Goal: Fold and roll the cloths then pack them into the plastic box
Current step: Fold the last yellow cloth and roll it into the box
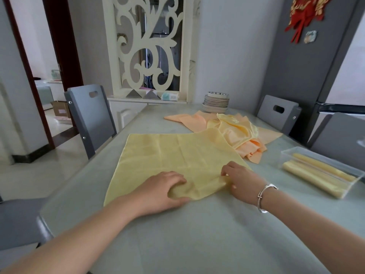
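At the left, a grey chair [92, 117] is standing beside the pale surface [197, 240]. Just right of it, a yellow cloth [173, 153] is lying spread flat on the surface, its near corner being turned up into the start of a roll. The left hand [164, 191] is lying over that rolled corner, fingers curled down on the fabric and thumb tucked at the near edge, so its grip is closing on the cloth. To the right, the right hand [240, 179], with a silver bracelet [264, 197] at the wrist, is pinching the other end of the same roll between thumb and fingertips.

The fabric is looking thin, soft and a little glossy, so it is likely weighing almost nothing and sliding easily; it will probably slump if lifted by one point. Holding it at both ends of the roll, with light even pressure, seems the best way of keeping the roll tight and straight.

Farther right and far back, a heap of unfolded cloths [233, 127] is waiting in front of a stack of plates [216, 102]. At the far right, the plastic box [286, 155] is already holding two rolled cloths [316, 177].
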The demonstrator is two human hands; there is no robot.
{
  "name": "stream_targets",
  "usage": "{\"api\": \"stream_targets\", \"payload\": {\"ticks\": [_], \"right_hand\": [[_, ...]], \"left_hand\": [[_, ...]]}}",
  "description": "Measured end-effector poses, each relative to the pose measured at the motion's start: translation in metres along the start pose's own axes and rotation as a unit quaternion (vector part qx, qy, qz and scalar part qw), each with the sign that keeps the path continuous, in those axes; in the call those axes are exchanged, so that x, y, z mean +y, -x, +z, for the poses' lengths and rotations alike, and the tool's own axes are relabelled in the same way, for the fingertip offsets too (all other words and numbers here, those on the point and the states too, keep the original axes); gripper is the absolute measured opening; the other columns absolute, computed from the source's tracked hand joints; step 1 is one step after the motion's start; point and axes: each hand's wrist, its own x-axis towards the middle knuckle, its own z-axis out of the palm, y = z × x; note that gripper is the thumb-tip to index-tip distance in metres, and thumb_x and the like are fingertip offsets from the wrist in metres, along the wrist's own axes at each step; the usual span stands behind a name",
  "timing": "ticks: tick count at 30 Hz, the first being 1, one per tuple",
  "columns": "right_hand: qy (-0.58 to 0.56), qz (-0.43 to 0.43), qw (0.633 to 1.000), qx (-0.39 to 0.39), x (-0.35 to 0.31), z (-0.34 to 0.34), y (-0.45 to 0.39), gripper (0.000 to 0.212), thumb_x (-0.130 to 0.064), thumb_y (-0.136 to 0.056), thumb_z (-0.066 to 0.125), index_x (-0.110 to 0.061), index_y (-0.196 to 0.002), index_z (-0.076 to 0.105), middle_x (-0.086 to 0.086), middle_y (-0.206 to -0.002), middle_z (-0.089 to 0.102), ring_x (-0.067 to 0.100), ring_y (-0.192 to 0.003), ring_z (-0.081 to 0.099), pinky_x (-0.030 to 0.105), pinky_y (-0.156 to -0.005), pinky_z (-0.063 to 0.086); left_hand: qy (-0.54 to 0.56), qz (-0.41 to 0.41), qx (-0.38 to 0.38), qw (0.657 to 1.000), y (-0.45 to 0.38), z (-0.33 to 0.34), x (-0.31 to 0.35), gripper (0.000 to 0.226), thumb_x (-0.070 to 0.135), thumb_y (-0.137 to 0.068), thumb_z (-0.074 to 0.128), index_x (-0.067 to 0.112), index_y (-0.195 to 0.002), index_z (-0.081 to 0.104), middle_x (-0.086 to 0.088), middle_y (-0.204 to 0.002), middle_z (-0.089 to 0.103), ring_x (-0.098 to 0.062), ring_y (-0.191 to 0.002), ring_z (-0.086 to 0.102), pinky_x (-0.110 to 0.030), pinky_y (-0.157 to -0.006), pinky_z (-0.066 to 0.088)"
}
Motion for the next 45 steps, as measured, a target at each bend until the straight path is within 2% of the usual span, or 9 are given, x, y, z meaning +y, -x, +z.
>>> {"api": "stream_targets", "payload": {"ticks": [3, 6, 10, 14, 21, 29, 35, 40, 45], "right_hand": [[-0.009, 0.053, 0.998, 0.016, 0.007, 0.004, -0.002, 0.027, -0.012, -0.081, 0.050, -0.021, -0.106, 0.051, -0.004, -0.111, 0.048, 0.020, -0.103, 0.051, 0.027, -0.070, 0.039], [-0.029, 0.089, 0.995, 0.035, 0.011, 0.004, -0.004, 0.013, -0.013, -0.080, 0.050, -0.023, -0.088, 0.045, -0.003, -0.097, 0.049, 0.022, -0.093, 0.054, 0.027, -0.066, 0.037], [-0.126, 0.121, 0.980, 0.098, 0.012, 0.003, -0.008, 0.011, -0.010, -0.081, 0.048, -0.016, -0.089, 0.044, 0.001, -0.088, 0.052, 0.025, -0.079, 0.048, 0.033, -0.067, 0.042], [-0.190, 0.100, 0.972, 0.098, 0.008, -0.004, -0.007, 0.018, -0.021, -0.080, 0.054, -0.017, -0.092, 0.042, 0.004, -0.084, 0.055, 0.024, -0.076, 0.050, 0.034, -0.064, 0.040], [-0.184, 0.072, 0.980, 0.013, 0.002, -0.008, -0.008, 0.014, -0.032, -0.076, 0.059, -0.025, -0.081, 0.048, -0.004, -0.077, 0.055, 0.017, -0.069, 0.050, 0.034, -0.062, 0.043], [-0.185, 0.178, 0.963, 0.085, 0.013, 0.002, -0.047, 0.027, -0.021, -0.085, 0.051, -0.014, -0.064, 0.037, 0.001, -0.064, 0.042, 0.017, -0.056, 0.034, 0.028, -0.049, 0.024], [-0.163, 0.218, 0.959, 0.079, 0.027, 0.018, -0.081, 0.015, -0.022, -0.084, 0.052, -0.013, -0.074, 0.056, 0.003, -0.077, 0.058, 0.020, -0.070, 0.052, 0.029, -0.059, 0.039], [-0.119, 0.217, 0.963, 0.107, 0.032, 0.029, -0.097, 0.014, -0.023, -0.086, 0.050, -0.018, -0.072, 0.049, 0.002, -0.081, 0.057, 0.024, -0.082, 0.053, 0.031, -0.066, 0.042], [-0.094, 0.210, 0.967, 0.112, 0.035, 0.035, -0.102, 0.011, -0.026, -0.089, 0.050, -0.016, -0.088, 0.053, 0.004, -0.094, 0.058, 0.026, -0.092, 0.054, 0.030, -0.067, 0.039]], "left_hand": [[0.005, -0.016, 0.024, 1.000, 0.002, -0.009, -0.010, 0.041, 0.035, -0.085, 0.060, 0.032, -0.124, 0.052, 0.020, -0.129, 0.049, -0.002, -0.118, 0.046, -0.023, -0.100, 0.038], [0.005, -0.055, 0.017, 0.998, 0.004, -0.018, -0.021, 0.043, 0.019, -0.079, 0.058, 0.033, -0.120, 0.052, 0.020, -0.124, 0.052, -0.002, -0.113, 0.049, -0.027, -0.095, 0.043], [-0.033, -0.095, 0.022, 0.995, 0.005, -0.026, -0.037, 0.044, 0.007, -0.073, 0.053, 0.032, -0.109, 0.050, 0.019, -0.115, 0.054, -0.004, -0.102, 0.053, -0.029, -0.081, 0.048], [-0.078, -0.148, 0.095, 0.981, 0.006, -0.036, -0.047, 0.011, 0.014, -0.077, 0.052, 0.024, -0.078, 0.050, 0.008, -0.082, 0.056, -0.018, -0.080, 0.054, -0.027, -0.053, 0.032], [0.024, -0.201, 0.028, 0.979, 0.003, -0.047, -0.070, 0.022, 0.033, -0.071, 0.052, 0.027, -0.050, 0.048, 0.004, -0.057, 0.042, -0.018, -0.060, 0.042, -0.030, -0.059, 0.029], [0.069, -0.261, 0.107, 0.957, -0.017, -0.049, -0.094, 0.016, 0.015, -0.077, 0.064, 0.019, -0.063, 0.058, 0.005, -0.064, 0.054, -0.014, -0.062, 0.050, -0.026, -0.058, 0.035], [0.078, -0.328, 0.171, 0.926, -0.037, -0.044, -0.122, 0.007, 0.016, -0.076, 0.064, 0.009, -0.073, 0.064, -0.005, -0.073, 0.061, -0.023, -0.071, 0.057, -0.028, -0.058, 0.037], [0.053, -0.349, 0.207, 0.912, -0.045, -0.035, -0.129, 0.012, 0.021, -0.078, 0.062, 0.010, -0.076, 0.062, -0.004, -0.070, 0.059, -0.020, -0.066, 0.055, -0.029, -0.053, 0.035], [0.015, -0.347, 0.223, 0.911, -0.045, -0.029, -0.127, 0.016, 0.024, -0.078, 0.062, 0.009, -0.079, 0.057, -0.004, -0.078, 0.060, -0.025, -0.075, 0.057, -0.036, -0.063, 0.045]]}}
